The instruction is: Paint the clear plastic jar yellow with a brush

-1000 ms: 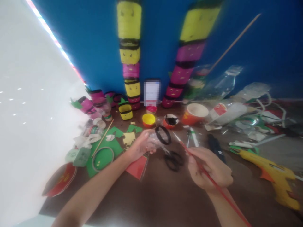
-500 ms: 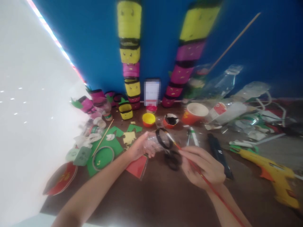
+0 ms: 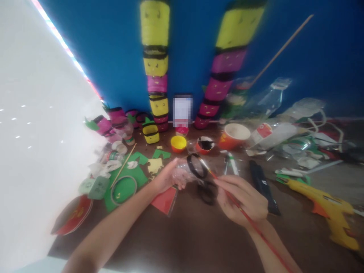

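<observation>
My left hand [image 3: 169, 177] is wrapped round a clear plastic cup [image 3: 183, 171], held sideways above the table with a black band round its rim. In my right hand [image 3: 243, 201] is a thin red paintbrush [image 3: 234, 200], its tip close to the black rim; I cannot tell if it touches. Beneath lie black-handled scissors [image 3: 207, 192], partly hidden. Beyond the hands stand a small cup of yellow paint [image 3: 178, 144] and a small cup of black paint [image 3: 205, 145].
A yellow glue gun [image 3: 324, 206] and a black pouch [image 3: 263, 187] lie at right. Clear plastic bottles [image 3: 270, 100] crowd the back right. Green sheets [image 3: 133, 170], a tape roll [image 3: 123, 190] and a red bowl [image 3: 74, 216] are at left. Stacked yellow and magenta pots [image 3: 158, 106] stand behind.
Almost nothing differs. My right hand and the paintbrush have shifted very slightly left; the left hand keeps its hold on the cup.
</observation>
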A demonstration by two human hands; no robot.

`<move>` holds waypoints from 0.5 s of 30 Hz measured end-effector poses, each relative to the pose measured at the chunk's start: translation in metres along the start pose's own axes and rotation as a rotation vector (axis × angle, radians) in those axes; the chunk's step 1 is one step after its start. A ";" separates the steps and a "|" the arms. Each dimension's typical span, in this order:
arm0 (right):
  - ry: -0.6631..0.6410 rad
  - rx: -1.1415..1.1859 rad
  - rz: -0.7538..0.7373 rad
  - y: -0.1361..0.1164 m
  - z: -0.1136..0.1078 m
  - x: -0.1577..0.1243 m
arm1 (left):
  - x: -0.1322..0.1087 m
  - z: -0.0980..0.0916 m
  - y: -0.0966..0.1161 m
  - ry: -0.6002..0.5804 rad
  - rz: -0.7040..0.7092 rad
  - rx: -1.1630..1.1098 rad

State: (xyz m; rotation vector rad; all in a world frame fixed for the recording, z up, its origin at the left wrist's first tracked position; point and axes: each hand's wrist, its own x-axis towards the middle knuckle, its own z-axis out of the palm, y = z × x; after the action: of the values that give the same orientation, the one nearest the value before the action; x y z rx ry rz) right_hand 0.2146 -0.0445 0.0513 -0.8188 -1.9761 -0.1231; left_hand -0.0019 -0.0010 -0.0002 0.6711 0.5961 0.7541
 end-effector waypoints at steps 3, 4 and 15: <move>0.018 0.019 -0.001 0.002 0.001 -0.002 | -0.001 0.001 0.001 -0.006 0.005 -0.005; 0.026 0.023 -0.003 0.002 0.001 -0.003 | -0.001 0.001 0.002 -0.004 0.007 -0.008; 0.064 -0.061 0.057 -0.003 -0.002 -0.001 | 0.000 0.001 0.002 0.005 -0.005 -0.015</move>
State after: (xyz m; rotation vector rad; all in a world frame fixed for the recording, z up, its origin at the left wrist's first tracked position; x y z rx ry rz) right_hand 0.2150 -0.0483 0.0521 -0.8987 -1.8952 -0.1747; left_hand -0.0020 -0.0003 0.0019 0.6540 0.5962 0.7546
